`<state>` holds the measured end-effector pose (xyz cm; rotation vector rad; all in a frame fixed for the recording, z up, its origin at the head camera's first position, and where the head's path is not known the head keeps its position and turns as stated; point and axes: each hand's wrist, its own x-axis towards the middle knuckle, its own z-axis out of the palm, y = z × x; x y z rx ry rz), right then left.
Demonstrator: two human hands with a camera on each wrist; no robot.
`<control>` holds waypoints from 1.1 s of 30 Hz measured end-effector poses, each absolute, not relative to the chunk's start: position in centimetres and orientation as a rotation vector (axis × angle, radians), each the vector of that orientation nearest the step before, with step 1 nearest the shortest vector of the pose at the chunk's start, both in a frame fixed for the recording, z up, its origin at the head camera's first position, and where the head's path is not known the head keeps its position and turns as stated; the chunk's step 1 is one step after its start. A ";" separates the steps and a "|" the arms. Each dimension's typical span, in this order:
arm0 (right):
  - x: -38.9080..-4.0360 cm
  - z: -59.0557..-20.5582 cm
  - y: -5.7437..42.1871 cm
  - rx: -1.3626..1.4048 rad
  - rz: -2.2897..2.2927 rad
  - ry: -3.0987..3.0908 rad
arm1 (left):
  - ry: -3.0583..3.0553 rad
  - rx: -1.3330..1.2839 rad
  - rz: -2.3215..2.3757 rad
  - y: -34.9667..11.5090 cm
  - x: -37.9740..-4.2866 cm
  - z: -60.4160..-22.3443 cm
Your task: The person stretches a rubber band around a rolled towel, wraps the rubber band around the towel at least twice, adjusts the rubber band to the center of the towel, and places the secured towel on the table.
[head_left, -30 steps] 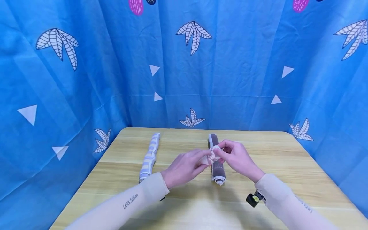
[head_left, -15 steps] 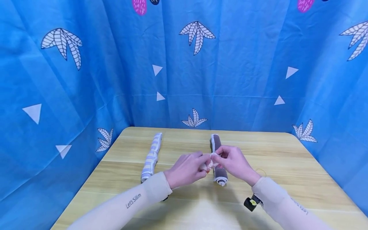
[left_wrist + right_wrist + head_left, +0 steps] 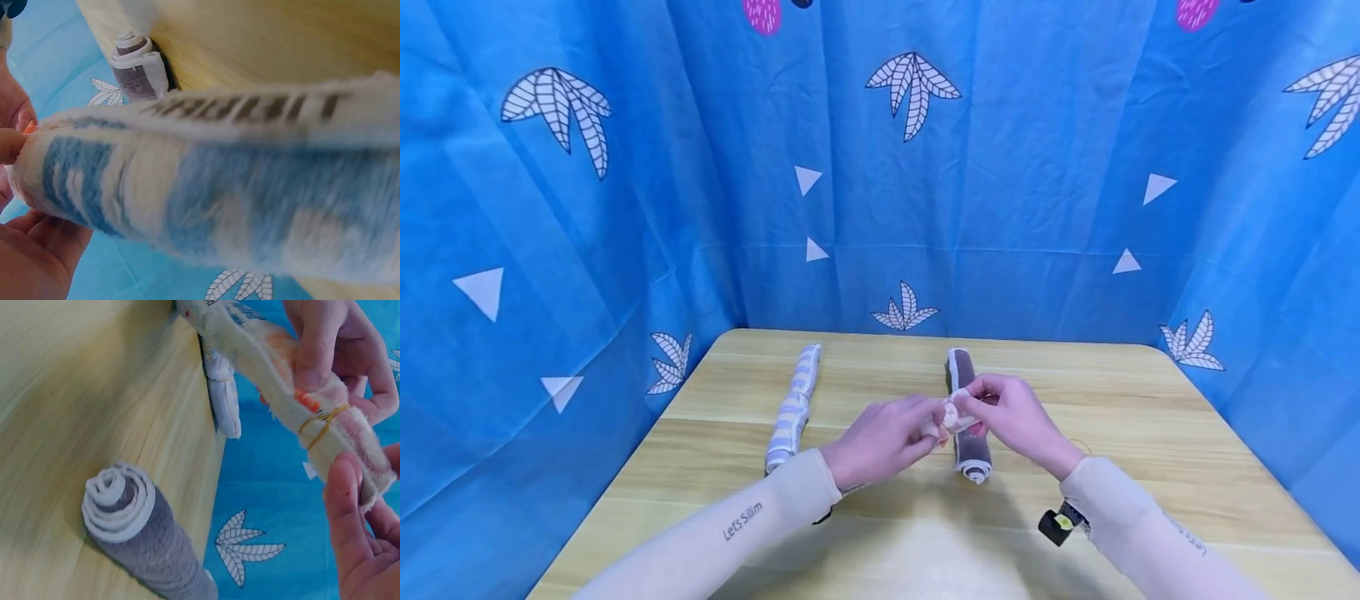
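Observation:
Both of my hands hold a rolled-up towel (image 3: 287, 375) above the table, white with blue, orange and pink patches and dark lettering along one edge. My left hand (image 3: 880, 437) grips it close to one end, the thumb on top in the right wrist view. At that end my right hand (image 3: 1015, 417) pinches the tip between thumb and fingers. A thin yellow rubber band (image 3: 324, 427) circles the roll between the two hands. From the head, most of this towel is hidden behind my left hand and forearm. A brown towel roll (image 3: 973, 454) with white edges lies beneath.
To the left on the wooden table (image 3: 865, 367) lies a striped lavender-and-white towel roll (image 3: 792, 412), narrowed at its middle. A loose yellow rubber band (image 3: 1081, 446) rests near my right wrist. Blue patterned curtain (image 3: 1037, 167) hangs around the table's back and sides.
Both hands stay on the towel and shift slightly, the right fingers changing position at its end. The head view has moved a little. The two rolls on the table lie as before.

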<state>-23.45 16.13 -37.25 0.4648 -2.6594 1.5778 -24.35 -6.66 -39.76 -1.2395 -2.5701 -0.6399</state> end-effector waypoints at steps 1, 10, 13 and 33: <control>-23.5 -37.2 16.2 0.486 1.583 -2.658 | -2.582 -1.234 -0.682 -6.7 -24.4 -39.7; -23.3 -37.2 17.3 0.826 1.442 -2.640 | -2.705 -1.240 -1.162 -7.5 -25.0 -39.5; -23.3 -37.4 17.6 0.929 1.439 -2.618 | -2.714 -1.247 -1.260 -7.7 -25.1 -39.4; -23.6 -38.0 17.4 0.712 1.622 -2.609 | -2.378 -1.389 -0.550 -7.0 -24.4 -39.8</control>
